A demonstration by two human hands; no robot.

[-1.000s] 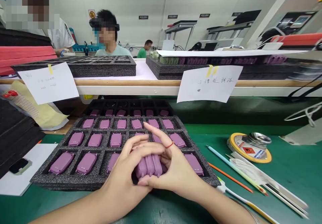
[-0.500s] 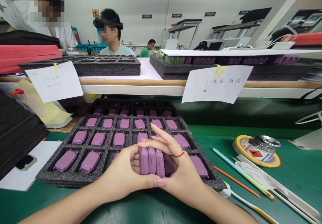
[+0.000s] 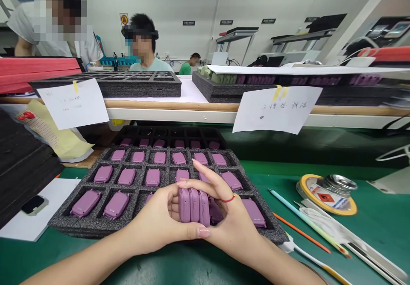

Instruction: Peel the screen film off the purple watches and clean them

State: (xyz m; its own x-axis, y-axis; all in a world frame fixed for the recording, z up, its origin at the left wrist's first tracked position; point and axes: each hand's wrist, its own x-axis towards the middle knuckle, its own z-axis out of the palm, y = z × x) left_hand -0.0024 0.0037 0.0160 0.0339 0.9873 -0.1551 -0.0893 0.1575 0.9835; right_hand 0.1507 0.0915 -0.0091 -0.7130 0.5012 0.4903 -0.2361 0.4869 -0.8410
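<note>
Held upright side by side, three purple watch cases (image 3: 194,207) form a stack between my two hands. My left hand (image 3: 160,218) is closed around the stack's left side, its thumb along the bottom front. Around the right side curls my right hand (image 3: 237,218), one finger raised and others over the top. Another purple piece shows dimly behind the stack; whether a hand holds it I cannot tell. Beneath and behind both hands lies a black foam tray (image 3: 60,224), with single purple watch cases (image 3: 116,205) in its compartments. The hands hide part of the tray.
A watch with a dark screen (image 3: 33,205) rests on white paper at left. Brushes (image 3: 307,216), tweezers and a metal-topped container (image 3: 326,193) within a yellow ring lie at right. A shelf (image 3: 169,113) with foam trays crosses ahead. Several people are beyond it.
The whole view has shifted slightly. Both hands keep the same hold on the stacked watch cases. The person at far left has leaned or moved a little.
</note>
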